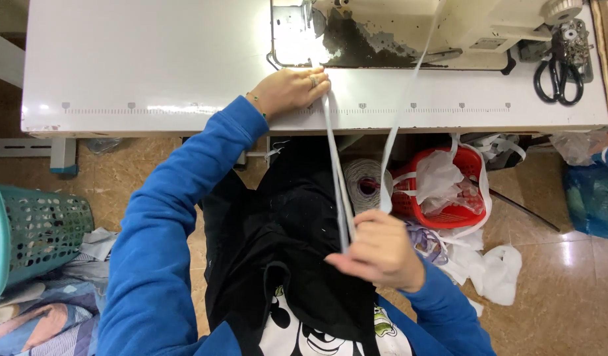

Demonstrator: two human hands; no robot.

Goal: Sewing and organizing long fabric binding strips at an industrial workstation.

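Observation:
A narrow grey-white fabric strip [335, 165] runs taut from the sewing machine's needle area [304, 36] down to my lap. My left hand [291, 89] rests on the white table [152, 66], fingers pressing the strip near the machine. My right hand [380, 250] pinches the strip's lower end above black cloth [284, 244] on my lap. A second band of the tape [399, 118] drops from the machine toward a roll [364, 181] on the floor. Both sleeves are blue.
Black scissors [558, 79] lie at the table's right end. Below the table stand a red basket [449, 191] with white plastic, a teal basket [33, 231] at left, a blue bag [594, 194] at right, and fabric scraps [495, 270] on the tiled floor.

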